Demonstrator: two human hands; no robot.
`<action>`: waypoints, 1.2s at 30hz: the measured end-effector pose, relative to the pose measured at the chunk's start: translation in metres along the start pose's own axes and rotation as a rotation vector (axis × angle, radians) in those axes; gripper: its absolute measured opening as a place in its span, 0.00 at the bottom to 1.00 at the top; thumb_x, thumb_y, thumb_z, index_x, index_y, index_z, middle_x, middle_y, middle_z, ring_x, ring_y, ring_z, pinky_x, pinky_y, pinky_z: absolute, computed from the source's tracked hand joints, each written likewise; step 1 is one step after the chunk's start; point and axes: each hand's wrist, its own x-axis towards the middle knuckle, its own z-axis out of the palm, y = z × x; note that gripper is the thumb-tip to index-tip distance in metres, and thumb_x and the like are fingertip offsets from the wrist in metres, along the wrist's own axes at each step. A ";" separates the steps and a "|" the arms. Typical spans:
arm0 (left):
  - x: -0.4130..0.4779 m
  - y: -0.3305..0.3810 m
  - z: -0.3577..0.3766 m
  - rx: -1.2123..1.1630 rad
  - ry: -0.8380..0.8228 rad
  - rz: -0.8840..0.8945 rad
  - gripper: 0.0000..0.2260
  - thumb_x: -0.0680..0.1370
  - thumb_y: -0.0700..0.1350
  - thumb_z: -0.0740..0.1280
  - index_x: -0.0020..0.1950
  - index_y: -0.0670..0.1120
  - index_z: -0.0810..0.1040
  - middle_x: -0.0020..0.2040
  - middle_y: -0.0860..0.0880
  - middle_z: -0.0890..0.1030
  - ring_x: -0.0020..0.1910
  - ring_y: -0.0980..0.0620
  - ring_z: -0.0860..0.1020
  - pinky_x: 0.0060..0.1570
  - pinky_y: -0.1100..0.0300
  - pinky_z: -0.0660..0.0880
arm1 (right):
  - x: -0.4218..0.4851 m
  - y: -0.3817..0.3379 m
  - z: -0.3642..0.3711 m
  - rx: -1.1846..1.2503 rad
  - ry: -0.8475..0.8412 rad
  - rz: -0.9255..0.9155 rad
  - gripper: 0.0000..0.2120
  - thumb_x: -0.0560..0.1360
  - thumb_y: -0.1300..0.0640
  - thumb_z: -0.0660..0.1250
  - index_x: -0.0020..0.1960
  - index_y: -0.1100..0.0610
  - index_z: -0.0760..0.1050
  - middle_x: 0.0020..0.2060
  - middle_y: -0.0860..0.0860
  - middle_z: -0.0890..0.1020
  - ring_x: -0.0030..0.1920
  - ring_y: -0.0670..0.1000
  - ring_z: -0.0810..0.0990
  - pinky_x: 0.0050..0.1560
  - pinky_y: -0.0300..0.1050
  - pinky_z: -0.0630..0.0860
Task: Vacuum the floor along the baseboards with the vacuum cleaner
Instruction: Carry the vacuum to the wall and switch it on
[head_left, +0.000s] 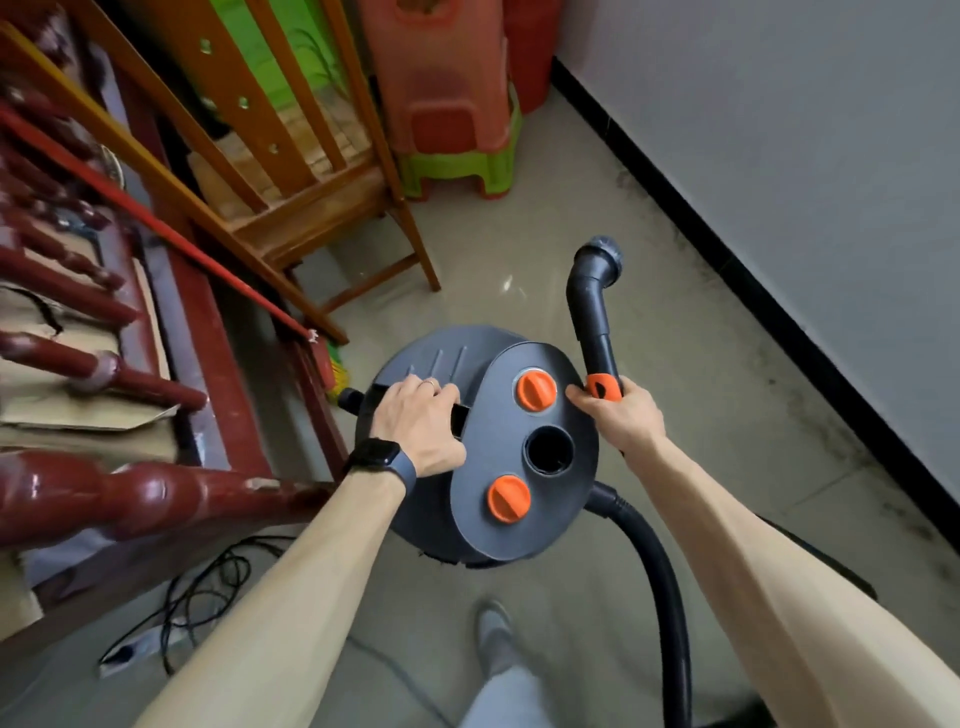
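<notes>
Here, glossy beige floor (675, 415) meets black baseboard (727, 254).

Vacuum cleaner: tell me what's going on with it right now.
A person stands over the vacuum cleaner on the tiled floor, between a wooden chair and the wall. The left hand grips its top handle. The right hand holds the black pipe by its orange collar, open end pointing ahead near the black baseboard. The hose curves back beside the right arm.
</notes>
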 end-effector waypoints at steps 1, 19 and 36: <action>-0.002 0.000 0.002 -0.027 -0.001 -0.021 0.16 0.66 0.49 0.66 0.52 0.50 0.72 0.52 0.48 0.78 0.54 0.44 0.72 0.57 0.54 0.67 | 0.002 -0.006 0.002 -0.028 0.003 -0.012 0.15 0.70 0.36 0.74 0.48 0.45 0.77 0.43 0.45 0.84 0.49 0.53 0.83 0.55 0.53 0.80; -0.043 0.001 0.004 -0.182 -0.206 -0.452 0.13 0.72 0.56 0.65 0.49 0.49 0.70 0.55 0.45 0.80 0.56 0.41 0.77 0.56 0.49 0.68 | 0.017 -0.083 0.048 -0.464 -0.203 -0.257 0.20 0.75 0.30 0.64 0.51 0.46 0.71 0.46 0.48 0.80 0.49 0.55 0.75 0.61 0.56 0.71; -0.035 0.013 -0.053 -0.273 -0.499 -0.515 0.33 0.73 0.52 0.66 0.75 0.52 0.54 0.74 0.42 0.60 0.73 0.37 0.59 0.69 0.42 0.61 | -0.021 -0.170 -0.101 -0.058 0.004 -0.566 0.15 0.74 0.52 0.74 0.42 0.49 0.67 0.29 0.46 0.73 0.30 0.49 0.72 0.34 0.45 0.71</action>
